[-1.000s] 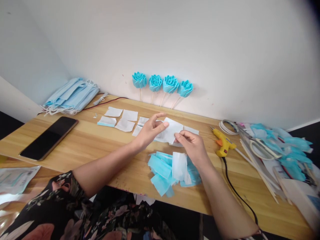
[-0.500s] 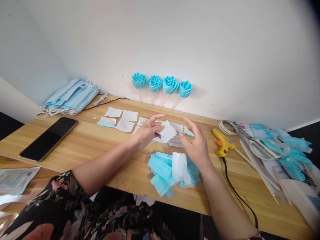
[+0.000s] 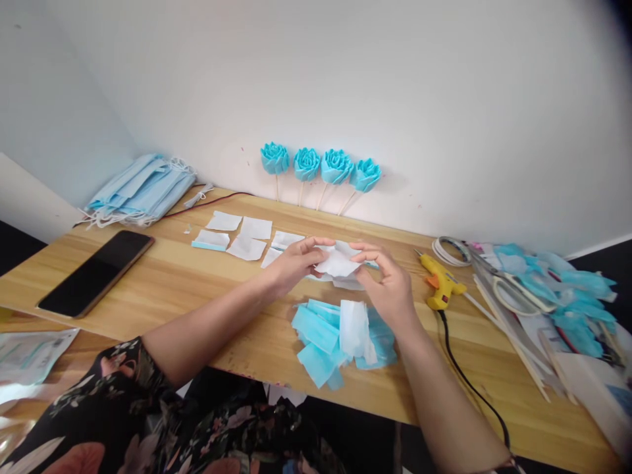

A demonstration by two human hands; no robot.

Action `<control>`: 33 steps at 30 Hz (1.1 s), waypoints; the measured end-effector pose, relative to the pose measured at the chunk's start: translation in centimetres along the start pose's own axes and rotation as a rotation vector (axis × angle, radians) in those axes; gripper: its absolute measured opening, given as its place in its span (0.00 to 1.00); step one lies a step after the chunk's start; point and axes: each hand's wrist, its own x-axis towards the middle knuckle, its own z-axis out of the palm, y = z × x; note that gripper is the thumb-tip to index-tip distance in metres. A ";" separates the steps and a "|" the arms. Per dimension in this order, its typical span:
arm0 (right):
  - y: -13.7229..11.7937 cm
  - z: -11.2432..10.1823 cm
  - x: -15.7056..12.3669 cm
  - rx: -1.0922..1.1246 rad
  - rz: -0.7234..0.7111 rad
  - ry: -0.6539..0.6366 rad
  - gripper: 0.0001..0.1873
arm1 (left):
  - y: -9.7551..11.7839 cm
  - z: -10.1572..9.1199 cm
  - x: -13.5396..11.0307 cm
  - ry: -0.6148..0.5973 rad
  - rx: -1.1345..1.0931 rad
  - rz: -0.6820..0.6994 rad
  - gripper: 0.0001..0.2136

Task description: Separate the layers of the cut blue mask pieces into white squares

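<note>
Between my two hands a white square of mask fabric (image 3: pixel 338 261) is held up above the table. My left hand (image 3: pixel 296 263) pinches its left side between thumb and fingers. At the right side, my right hand (image 3: pixel 388 280) has closed its thumb and fingertips on the fabric's edge. Below them lies a loose pile of blue fabric pieces (image 3: pixel 318 327) with a white piece (image 3: pixel 354 327) on top. Further white squares (image 3: pixel 247 248) lie flat in rows to the left, and some behind my hands are partly hidden.
Several blue fabric roses (image 3: pixel 336 167) on sticks lean against the wall. Folded masks (image 3: pixel 143 191) and a black phone (image 3: pixel 97 273) lie at left. On the right are a yellow glue gun (image 3: pixel 442 282) with its cord, a tape roll (image 3: pixel 451 251), scissors (image 3: pixel 523 294) and blue scraps (image 3: pixel 582 289).
My right hand has moved left and taken hold of the fabric's right side. The white square, earlier held by my left hand alone, is now spread between both hands.
</note>
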 end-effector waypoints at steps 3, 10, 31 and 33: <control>0.3 0.0 -0.2 0.156 0.212 -0.021 0.03 | -0.2 -0.1 0.2 0.072 0.194 0.112 0.13; 0.0 0.2 -0.3 0.162 0.314 -0.053 0.10 | 0.1 0.5 -0.2 -0.140 0.117 0.120 0.25; 0.8 -4.4 1.9 0.223 0.430 0.152 0.12 | -0.1 0.4 -0.5 0.009 0.149 0.142 0.15; 0.2 -6.0 2.1 0.214 0.452 0.107 0.12 | 0.0 0.4 -0.6 0.016 0.152 0.151 0.14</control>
